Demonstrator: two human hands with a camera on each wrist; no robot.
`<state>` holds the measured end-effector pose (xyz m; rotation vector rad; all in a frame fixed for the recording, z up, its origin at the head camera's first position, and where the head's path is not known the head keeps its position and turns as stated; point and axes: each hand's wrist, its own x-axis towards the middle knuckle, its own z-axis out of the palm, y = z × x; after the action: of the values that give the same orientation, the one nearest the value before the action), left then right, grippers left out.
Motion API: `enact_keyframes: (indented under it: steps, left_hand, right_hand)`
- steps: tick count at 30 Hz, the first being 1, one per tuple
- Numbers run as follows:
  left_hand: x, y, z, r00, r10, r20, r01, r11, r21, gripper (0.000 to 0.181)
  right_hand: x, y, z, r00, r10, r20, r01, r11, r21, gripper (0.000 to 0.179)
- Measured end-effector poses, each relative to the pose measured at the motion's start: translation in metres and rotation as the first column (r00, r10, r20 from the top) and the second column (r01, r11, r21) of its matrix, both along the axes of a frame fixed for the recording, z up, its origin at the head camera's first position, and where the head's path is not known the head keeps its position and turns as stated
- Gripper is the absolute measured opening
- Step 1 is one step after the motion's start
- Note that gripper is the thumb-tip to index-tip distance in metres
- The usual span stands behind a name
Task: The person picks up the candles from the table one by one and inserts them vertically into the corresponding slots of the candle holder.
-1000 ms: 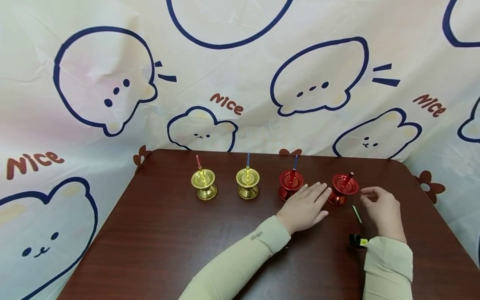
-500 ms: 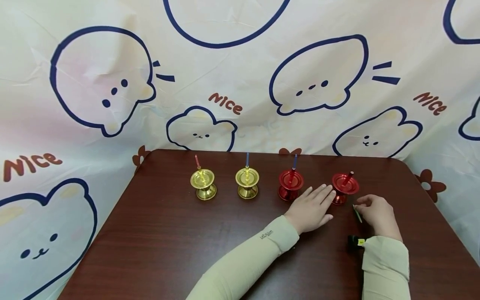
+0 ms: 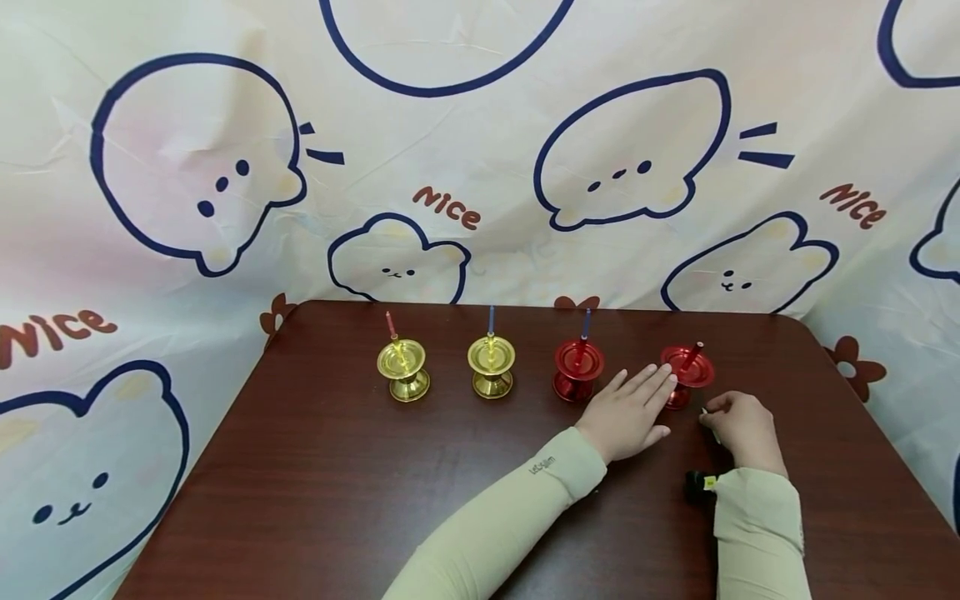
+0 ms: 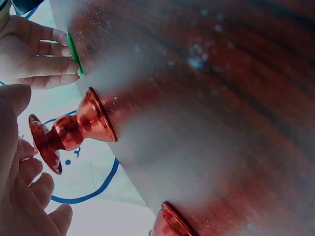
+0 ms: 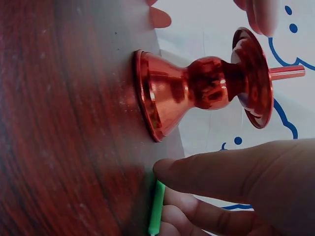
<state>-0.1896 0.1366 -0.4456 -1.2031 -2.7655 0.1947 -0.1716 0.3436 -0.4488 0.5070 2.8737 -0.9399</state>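
My right hand pinches a slim green candle between thumb and fingers, low at the tabletop. Beside it stands a shiny red candle holder with a bare red tube rising from its dish. My left hand is stretched out with fingers extended, holding nothing; its fingertips overlap that holder's dish in the head view. In the left wrist view the green candle lies across the right fingertips. To the left, a second red holder carries a blue candle.
Farther left, one gold holder bears a blue candle and another gold holder a leaning pinkish-red one. A small black object with a yellow label is by the right sleeve. Behind the dark wooden table hangs a printed cloth.
My right hand has come left and slightly down onto the green candle, which it now pinches. My left hand has slid slightly right, toward the rightmost red holder.
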Motion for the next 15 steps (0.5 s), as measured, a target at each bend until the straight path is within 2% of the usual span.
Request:
enact_keyframes:
  steps: [7, 15]
  left_hand:
    - [-0.0009, 0.0041, 0.0008, 1.0, -0.005, -0.001, 0.005, 1.0, -0.02, 0.07]
    - [-0.0033, 0.0091, 0.0039, 0.999, -0.014, 0.047, 0.015, 1.0, -0.026, 0.07]
  right_hand:
    - [0.0008, -0.0006, -0.0019, 1.0, -0.011, -0.03, 0.011, 1.0, 0.013, 0.02]
    - [0.0006, 0.0017, -0.0033, 1.0, 0.004, -0.017, -0.004, 1.0, 0.016, 0.019]
